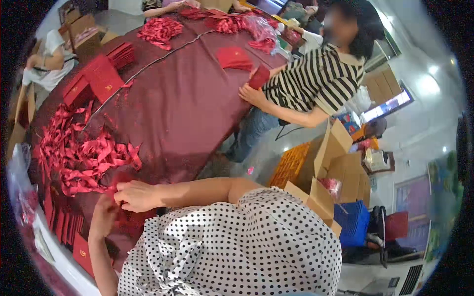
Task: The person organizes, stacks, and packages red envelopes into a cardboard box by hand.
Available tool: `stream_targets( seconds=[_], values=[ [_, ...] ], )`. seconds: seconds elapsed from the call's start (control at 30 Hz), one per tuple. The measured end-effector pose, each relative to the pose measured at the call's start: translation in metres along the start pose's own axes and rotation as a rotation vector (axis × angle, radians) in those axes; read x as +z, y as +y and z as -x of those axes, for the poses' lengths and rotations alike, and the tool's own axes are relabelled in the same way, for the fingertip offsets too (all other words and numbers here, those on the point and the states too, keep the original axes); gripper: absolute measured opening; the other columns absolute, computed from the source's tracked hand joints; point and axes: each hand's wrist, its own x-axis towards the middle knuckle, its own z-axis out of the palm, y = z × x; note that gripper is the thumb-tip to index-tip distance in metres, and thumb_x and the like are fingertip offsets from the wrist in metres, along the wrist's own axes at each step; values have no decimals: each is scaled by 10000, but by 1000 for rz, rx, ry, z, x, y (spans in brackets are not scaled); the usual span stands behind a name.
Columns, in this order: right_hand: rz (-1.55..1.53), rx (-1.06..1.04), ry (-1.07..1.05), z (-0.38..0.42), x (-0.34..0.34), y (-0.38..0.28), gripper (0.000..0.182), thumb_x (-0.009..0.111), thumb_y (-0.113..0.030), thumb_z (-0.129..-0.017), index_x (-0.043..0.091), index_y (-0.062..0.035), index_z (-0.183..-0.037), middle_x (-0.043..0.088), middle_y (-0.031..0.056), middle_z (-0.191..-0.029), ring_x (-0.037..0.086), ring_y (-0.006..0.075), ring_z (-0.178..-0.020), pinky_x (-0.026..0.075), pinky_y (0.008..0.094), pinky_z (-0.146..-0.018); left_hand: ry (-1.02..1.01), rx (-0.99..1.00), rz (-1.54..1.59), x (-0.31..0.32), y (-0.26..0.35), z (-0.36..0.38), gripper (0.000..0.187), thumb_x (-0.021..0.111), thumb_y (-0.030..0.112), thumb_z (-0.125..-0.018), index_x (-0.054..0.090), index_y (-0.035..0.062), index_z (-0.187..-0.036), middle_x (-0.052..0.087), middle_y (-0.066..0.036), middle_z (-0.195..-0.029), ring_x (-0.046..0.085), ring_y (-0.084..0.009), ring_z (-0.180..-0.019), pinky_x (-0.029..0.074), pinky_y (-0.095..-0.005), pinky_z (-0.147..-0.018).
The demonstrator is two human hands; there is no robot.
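My right hand reaches in from the right with its fingers bent and pressed together around something red, at the near edge of the maroon-covered table. Right beside it, my left hand is smeared by motion, its fingers close to the right one's. Dark red material shows around and below both hands; I cannot tell whether it is a ribbon or a card pouch. Just beyond the hands lies a loose heap of red ribbons. A row of dark red packets stands to the left of my left hand.
Red gold-printed boxes lie on the maroon tablecloth. A person in a striped top holds a red packet across the table. Other people work at the far side. Open cardboard boxes and an orange crate stand to the right.
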Motion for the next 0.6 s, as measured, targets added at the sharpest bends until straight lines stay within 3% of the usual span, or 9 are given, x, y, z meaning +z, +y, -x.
stream_targets(
  seconds=[0.1, 0.13, 0.23, 0.27, 0.37, 0.43, 0.47, 0.53, 0.6],
  values=[
    [55, 8, -43, 1, -10, -11, 162, 610, -171, -770, 560, -39, -850, 506, 168, -927, 552, 344, -796, 443, 452, -706, 35, 66, -51, -1, 21, 3, 114, 565, -80, -676, 551, -37, -781, 504, -111, -841, 525, -237, -833, 430, -291, -698],
    [36, -62, -40, -3, -5, -5, 166, 612, -182, -776, 550, -41, -837, 514, 163, -910, 551, 344, -792, 441, 453, -695, 44, -74, 74, -4, 27, 6, 107, 574, -73, -668, 540, -34, -761, 502, -115, -848, 510, -239, -789, 421, -313, -710],
    [5, -113, -96, -9, -9, -5, 183, 615, -200, -779, 541, -36, -814, 540, 162, -848, 557, 348, -791, 444, 454, -674, 167, 80, -142, -27, -3, 15, 103, 576, -53, -683, 491, -4, -716, 483, -100, -902, 487, -205, -776, 398, -284, -691],
    [-11, -89, -142, -10, -11, -8, 194, 616, -207, -776, 543, -29, -804, 558, 165, -803, 564, 352, -793, 448, 454, -664, 189, -134, 32, -34, -10, 22, 113, 590, 13, -738, 480, 18, -717, 489, -81, -959, 481, -183, -805, 384, -285, -721],
    [-15, -195, -131, -11, -3, -11, 188, 594, -207, -798, 524, -34, -810, 548, 148, -788, 551, 340, -799, 435, 442, -679, 152, 3, 360, -27, -28, 15, 130, 599, 137, -817, 507, 59, -769, 519, -17, -986, 462, -119, -815, 353, -230, -760],
    [-14, -240, -131, -12, -1, -15, 181, 579, -216, -815, 517, -47, -831, 530, 131, -796, 538, 328, -808, 430, 430, -689, 40, -187, 602, -11, -44, 13, 83, 577, 137, -843, 525, 86, -806, 533, 10, -862, 464, -96, -791, 345, -211, -746],
    [-14, -227, -123, -11, -2, -17, 182, 579, -216, -815, 515, -46, -830, 527, 132, -786, 538, 326, -808, 427, 425, -692, 25, -164, 732, 4, -61, 11, 68, 546, 146, -875, 517, 103, -831, 526, 22, -765, 481, -84, -727, 375, -207, -676],
    [-11, -214, -123, -2, -14, -14, 183, 580, -217, -816, 513, -46, -828, 524, 132, -776, 537, 325, -807, 424, 420, -695, 53, -262, 1047, 22, -37, 8, 84, 537, 169, -888, 501, 100, -855, 522, 10, -765, 490, -93, -662, 392, -209, -578],
    [-26, -117, -141, -1, -20, -11, 195, 587, -216, -815, 508, -37, -824, 524, 138, -781, 538, 330, -799, 422, 425, -687, 129, -167, 1195, 25, -39, 9, 93, 526, 188, -901, 488, 105, -881, 526, 5, -769, 503, -102, -623, 409, -221, -526]
  ],
)
